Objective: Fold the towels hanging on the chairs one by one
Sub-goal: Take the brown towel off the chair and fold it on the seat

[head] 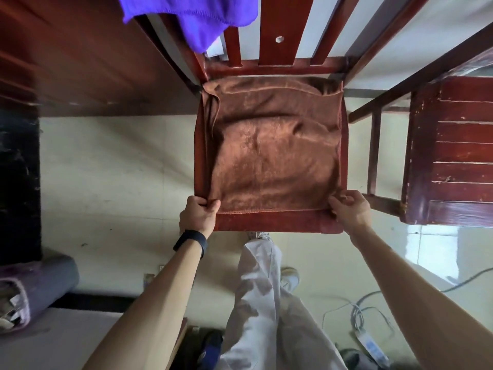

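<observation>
A brown towel (272, 156) lies spread over the seat of a red wooden chair (269, 222), wrinkled near the backrest. My left hand (198, 213) pinches the towel's near left corner at the seat's front edge. My right hand (348, 210) pinches the near right corner. A purple towel (192, 14) hangs over the top left of the chair's backrest, partly cut off by the frame's top edge.
A second red wooden chair (453, 156) stands close on the right. A dark wooden panel (80, 62) fills the upper left. A rolled grey mat (37, 287) lies at lower left. Cables and a power strip (370, 343) sit on the floor at lower right, by my legs (266, 303).
</observation>
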A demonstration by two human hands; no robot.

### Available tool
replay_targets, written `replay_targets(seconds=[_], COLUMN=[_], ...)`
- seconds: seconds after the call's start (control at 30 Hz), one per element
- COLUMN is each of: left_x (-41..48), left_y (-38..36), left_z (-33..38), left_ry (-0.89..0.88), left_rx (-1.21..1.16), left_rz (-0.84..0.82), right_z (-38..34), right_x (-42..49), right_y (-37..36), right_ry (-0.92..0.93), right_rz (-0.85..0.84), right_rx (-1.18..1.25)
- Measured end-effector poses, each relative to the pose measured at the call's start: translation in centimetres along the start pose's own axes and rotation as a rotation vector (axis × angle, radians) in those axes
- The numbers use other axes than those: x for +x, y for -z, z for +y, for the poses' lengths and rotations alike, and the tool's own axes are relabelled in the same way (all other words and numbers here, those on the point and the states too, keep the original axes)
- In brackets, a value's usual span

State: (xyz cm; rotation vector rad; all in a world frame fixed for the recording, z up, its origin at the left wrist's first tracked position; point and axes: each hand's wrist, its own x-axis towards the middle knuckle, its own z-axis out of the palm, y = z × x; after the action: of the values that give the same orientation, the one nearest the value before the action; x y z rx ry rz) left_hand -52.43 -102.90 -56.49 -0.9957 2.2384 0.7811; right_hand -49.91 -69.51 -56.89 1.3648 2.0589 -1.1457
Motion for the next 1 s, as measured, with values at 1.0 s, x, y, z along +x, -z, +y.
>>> replay_targets(seconds=[1.0], left_x=[-22.7], left_y=[24.2], left_z=[9.0], left_ry=[-0.087], left_rx=[-0.63], left_rz=[-0.413], right_z=[-7.6], right_x=[-23.0], right_y=[21.0], right_ry=[0.167], right_rz=[-0.128], right_rx=[0.528])
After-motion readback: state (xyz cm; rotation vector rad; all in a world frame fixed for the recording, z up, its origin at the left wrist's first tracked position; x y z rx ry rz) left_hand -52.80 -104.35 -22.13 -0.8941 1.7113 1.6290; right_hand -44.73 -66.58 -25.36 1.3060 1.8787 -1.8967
